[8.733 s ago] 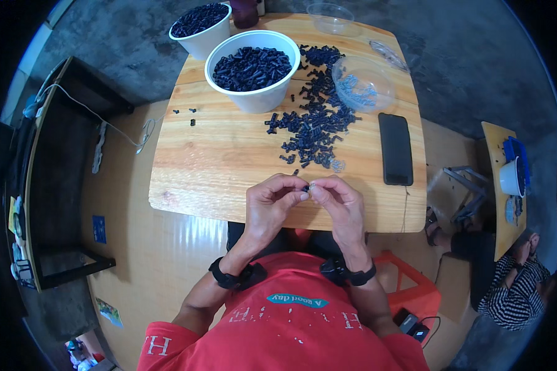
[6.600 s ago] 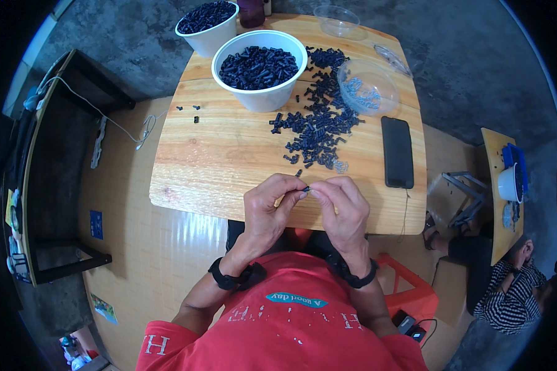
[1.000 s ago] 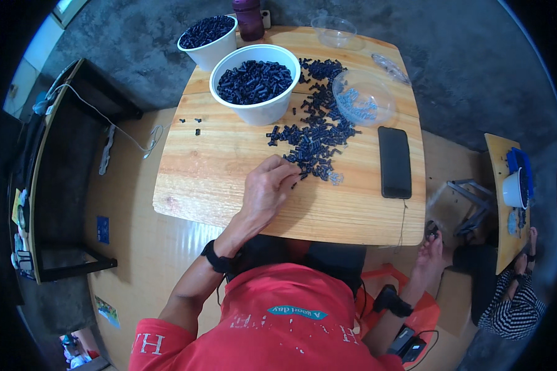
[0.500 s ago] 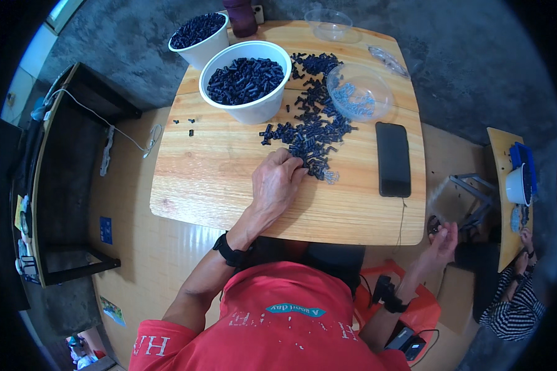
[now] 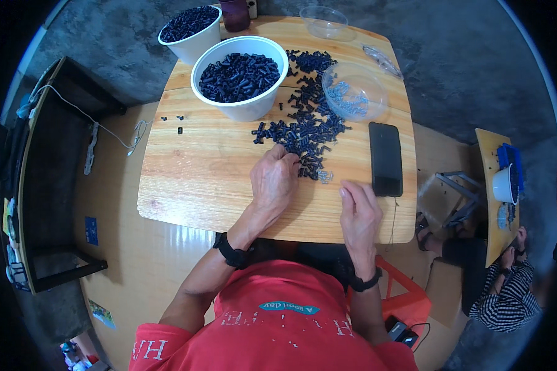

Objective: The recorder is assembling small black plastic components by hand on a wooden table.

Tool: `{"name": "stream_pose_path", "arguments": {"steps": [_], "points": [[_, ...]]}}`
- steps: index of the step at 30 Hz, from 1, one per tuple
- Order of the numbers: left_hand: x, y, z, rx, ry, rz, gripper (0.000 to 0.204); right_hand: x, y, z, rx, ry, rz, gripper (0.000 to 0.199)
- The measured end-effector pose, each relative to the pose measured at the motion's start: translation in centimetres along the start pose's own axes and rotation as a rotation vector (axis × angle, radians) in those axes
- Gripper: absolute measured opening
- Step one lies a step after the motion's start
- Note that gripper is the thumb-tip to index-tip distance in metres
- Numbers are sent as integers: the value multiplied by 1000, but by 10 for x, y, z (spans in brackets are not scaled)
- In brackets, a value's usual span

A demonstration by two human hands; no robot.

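My left hand (image 5: 274, 180) lies palm down on the wooden table (image 5: 192, 179). Its fingertips curl onto the near edge of a loose pile of small dark plastic pieces (image 5: 306, 127); whether they grip one is hidden. My right hand (image 5: 359, 213) rests on the table to the right, thumb and forefinger pinched together, and nothing is visible between them. A few tiny pale metal bits (image 5: 325, 177) lie between the two hands. A big white bowl (image 5: 247, 111) full of the same dark pieces stands beyond the left hand.
A second white bowl (image 5: 181, 42) of dark pieces and a dark bottle (image 5: 235, 9) stand at the far edge. A clear dish (image 5: 377, 99) holds small pale parts. A black phone (image 5: 385, 157) lies right of the pile. Another person (image 5: 504, 290) sits at a small table (image 5: 486, 204) to the right.
My right hand has come up from below the table's right side and now rests on the tabletop. My left hand has stayed at the pile's near edge.
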State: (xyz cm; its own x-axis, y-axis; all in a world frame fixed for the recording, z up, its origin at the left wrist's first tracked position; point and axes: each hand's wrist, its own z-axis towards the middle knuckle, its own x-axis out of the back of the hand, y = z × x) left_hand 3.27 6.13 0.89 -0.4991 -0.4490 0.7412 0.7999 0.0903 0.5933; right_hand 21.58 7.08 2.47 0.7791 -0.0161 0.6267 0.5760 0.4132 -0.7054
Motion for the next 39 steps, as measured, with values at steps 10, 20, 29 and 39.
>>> {"name": "stream_pose_path", "arguments": {"steps": [10, 20, 29, 39], "points": [[4, 4, 1, 65, 30, -145, 12, -23, 3, 27, 77, -39, -147, 10], [29, -21, -16, 463, -238, -1312, 14, -33, 13, 36, 32, 83, -30, 5], [27, -21, -31, 482, -274, -1489, 23, -29, 9, 27, -152, 78, 402, 18], [49, 9, -41, 405, -154, -1235, 23, -22, -46, 6, -230, -174, 892, 14]]}}
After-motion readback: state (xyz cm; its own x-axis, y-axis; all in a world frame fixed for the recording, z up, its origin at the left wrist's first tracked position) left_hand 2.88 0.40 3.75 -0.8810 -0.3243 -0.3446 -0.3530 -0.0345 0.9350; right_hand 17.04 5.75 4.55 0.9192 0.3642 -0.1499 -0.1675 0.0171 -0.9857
